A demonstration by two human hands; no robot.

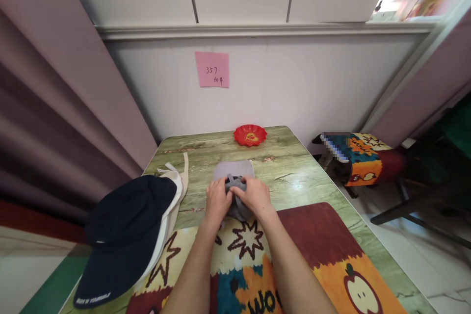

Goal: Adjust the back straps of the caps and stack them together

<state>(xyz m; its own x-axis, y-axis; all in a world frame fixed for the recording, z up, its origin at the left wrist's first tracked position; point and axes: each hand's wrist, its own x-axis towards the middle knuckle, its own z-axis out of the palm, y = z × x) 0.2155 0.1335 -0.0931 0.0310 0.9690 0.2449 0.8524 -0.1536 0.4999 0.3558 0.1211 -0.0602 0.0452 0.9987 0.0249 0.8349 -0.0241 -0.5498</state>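
Note:
A grey cap (233, 169) lies on the patterned mat at the middle of the table, its pale brim pointing away from me. My left hand (218, 199) is closed on the left side of the cap's grey strap. On the other side, my right hand (257, 196) pinches the same strap, its thumb close to the left one. Much of the cap's crown is hidden behind my hands. To the left, a navy cap (128, 225) rests on top of white and beige hats (184, 176), with loose ties sticking out at the back.
The colourful mat (305, 230) covers the near part of the green marbled table (294, 171). A red scalloped plate (250, 135) stands at the far edge. On the wall is a pink note (212, 69). A covered stool (362, 157) stands on the right, curtains (73, 83) hang left.

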